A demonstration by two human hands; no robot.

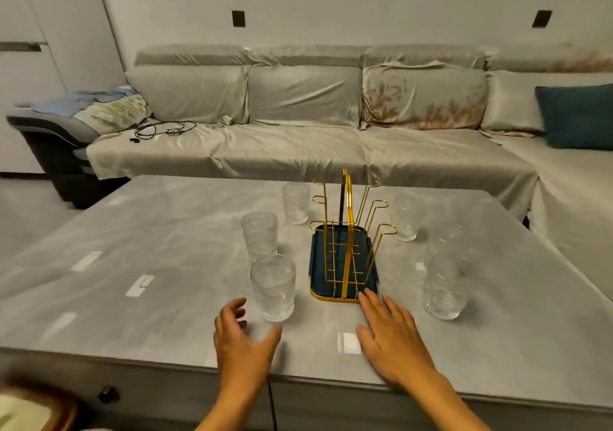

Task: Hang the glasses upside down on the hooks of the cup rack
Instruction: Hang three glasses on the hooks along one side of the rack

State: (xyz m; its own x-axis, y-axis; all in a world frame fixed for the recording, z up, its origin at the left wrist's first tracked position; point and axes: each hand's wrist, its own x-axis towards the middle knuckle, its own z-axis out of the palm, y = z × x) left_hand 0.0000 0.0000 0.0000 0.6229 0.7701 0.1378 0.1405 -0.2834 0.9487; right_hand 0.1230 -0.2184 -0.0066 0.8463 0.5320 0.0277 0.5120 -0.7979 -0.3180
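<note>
Soft even indoor light, pale glare patches on table [139, 231], wide-angle edge bending, slight blur

Single head-worn wide-angle view, looked forward and down across a grey table [166, 231], hands near the bottom edge, sofa [298, 125] beyond, farther off

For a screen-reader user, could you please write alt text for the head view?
Two bare hands, left hand and right hand, reach over a grey table toward an empty gold cup rack, with clear glasses standing upright either side.
</note>
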